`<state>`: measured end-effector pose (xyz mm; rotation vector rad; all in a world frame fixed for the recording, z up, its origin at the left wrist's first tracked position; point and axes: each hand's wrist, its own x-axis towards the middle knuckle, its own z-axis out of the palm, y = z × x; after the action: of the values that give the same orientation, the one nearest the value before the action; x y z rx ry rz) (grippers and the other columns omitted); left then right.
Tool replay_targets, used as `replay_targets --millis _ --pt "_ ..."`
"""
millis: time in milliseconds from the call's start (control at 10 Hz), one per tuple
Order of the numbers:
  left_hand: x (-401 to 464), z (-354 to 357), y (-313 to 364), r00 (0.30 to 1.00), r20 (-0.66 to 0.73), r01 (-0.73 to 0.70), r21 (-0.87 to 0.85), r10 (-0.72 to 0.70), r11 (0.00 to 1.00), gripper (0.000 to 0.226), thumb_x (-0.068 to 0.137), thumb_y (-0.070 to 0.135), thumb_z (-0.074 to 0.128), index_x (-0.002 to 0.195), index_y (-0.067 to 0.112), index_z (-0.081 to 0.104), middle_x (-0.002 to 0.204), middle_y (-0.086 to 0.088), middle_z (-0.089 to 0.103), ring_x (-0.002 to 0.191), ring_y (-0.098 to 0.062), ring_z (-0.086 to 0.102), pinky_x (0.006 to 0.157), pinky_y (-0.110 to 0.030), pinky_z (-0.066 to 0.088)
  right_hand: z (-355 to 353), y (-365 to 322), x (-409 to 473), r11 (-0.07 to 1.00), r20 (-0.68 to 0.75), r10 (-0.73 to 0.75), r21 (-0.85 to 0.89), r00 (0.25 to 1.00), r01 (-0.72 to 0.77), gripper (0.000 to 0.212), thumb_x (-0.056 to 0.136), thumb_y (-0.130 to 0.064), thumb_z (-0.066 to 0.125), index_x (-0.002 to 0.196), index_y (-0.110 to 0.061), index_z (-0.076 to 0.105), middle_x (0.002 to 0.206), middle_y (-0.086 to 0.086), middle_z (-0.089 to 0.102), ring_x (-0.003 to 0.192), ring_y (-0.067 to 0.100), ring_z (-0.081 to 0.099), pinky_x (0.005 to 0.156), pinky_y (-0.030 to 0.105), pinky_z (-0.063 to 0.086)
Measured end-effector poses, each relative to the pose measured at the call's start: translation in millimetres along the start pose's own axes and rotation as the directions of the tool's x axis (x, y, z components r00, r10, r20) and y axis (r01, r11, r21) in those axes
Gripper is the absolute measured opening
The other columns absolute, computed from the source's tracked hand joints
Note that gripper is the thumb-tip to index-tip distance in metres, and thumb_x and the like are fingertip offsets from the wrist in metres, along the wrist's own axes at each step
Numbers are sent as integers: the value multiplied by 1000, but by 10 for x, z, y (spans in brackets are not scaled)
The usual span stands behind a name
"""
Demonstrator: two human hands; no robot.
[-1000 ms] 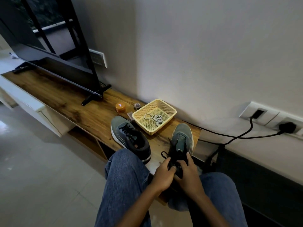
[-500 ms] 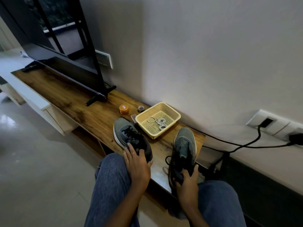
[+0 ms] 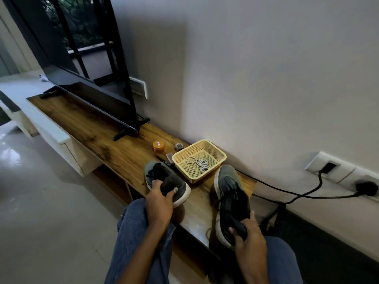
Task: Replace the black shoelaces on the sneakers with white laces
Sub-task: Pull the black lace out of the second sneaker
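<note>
The grey mesh sneaker with black laces (image 3: 164, 179) sits under the left hand (image 3: 159, 203), which grips its heel end, thumb curled over the dark collar and fingers wrapped over the far side. The second grey sneaker with loosened black laces (image 3: 230, 193) lies in front of the right hand (image 3: 249, 237), toe pointing away; that hand holds its heel, fingers curled round the dark collar and thumb up along the side. One loose black lace end (image 3: 209, 232) trails just left of the right hand.

Both shoes rest on the long wooden shelf top (image 3: 114, 148). Beyond and between the two hands stands a pale yellow perforated plastic basket (image 3: 218, 154), just past the sneakers' toes, holding the coiled white laces (image 3: 202, 163). Further out past the left hand are a small round orange tub (image 3: 159, 145) and a small grey roll (image 3: 179, 146). Farther left stands a black flat-screen television (image 3: 86, 68). Well right of the right hand, a black cable (image 3: 287, 193) runs to a white wall socket panel (image 3: 344, 173).
</note>
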<state>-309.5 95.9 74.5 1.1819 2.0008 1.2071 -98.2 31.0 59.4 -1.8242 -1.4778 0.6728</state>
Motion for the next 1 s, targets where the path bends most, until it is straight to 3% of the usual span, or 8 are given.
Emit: replay_targets --millis 200,300,400,500,600,800,900,1000 --pt "-121 -509 105 994 -93 -73 -98 64 993 25 82 12 74 104 14 63 118 -13 66 107 -27 63 82 -33 52 -32 -50 -189 988 148 -146 68 978 137 45 75 10 72 68 -30 52 143 -3 39 127 5 34 76 -6 28" --pt "-130 -727 167 984 -146 -115 -110 98 987 25 80 8 75 101 14 64 128 -15 61 111 -26 62 89 -34 50 94 -8 -226 975 277 -189 -60 942 213 49 71 10 74 66 -32 50 113 12 64 112 28 59 74 -8 30" --pt "-141 -868 211 975 -186 -146 -111 124 983 23 79 4 75 99 10 65 145 -10 47 123 -23 55 97 -37 49 273 -86 -210 957 336 -224 -99 915 271 29 76 5 73 89 -19 64 104 23 63 96 35 60 78 -6 30" --pt "-192 -910 211 974 -181 -160 -117 137 980 25 79 2 75 100 11 64 145 -9 47 121 -22 56 97 -40 50 517 -228 -56 942 364 -289 -59 885 331 29 81 4 60 82 -25 57 125 6 56 102 6 52 78 1 36" --pt "-294 -881 191 980 -139 -161 -123 144 979 35 80 3 74 111 16 64 136 -8 57 113 -18 62 93 -35 52 812 -358 147 921 415 -301 -107 859 374 16 88 -7 58 104 -9 61 130 4 51 109 16 54 86 22 42" --pt "-522 -702 169 995 -28 -92 -58 91 994 31 82 6 73 109 17 64 131 -3 61 99 -10 64 71 0 41 1147 -454 393 940 451 -243 -107 859 323 48 87 -8 59 134 -13 50 139 7 44 116 22 53 88 19 41" --pt "-595 -589 138 995 11 -98 -53 98 994 40 79 1 73 116 10 63 131 13 56 103 -9 62 76 2 39 1174 -387 441 970 458 -239 71 856 233 59 86 -11 66 139 -19 42 125 -7 53 99 -18 51 84 4 42" --pt "-658 -501 134 989 90 -114 -61 120 992 64 80 -1 72 139 9 49 113 35 44 106 2 55 86 -3 41 1087 -277 525 987 489 -160 108 858 123 69 75 -27 80 132 -1 51 117 -5 60 98 -7 55 95 27 48"
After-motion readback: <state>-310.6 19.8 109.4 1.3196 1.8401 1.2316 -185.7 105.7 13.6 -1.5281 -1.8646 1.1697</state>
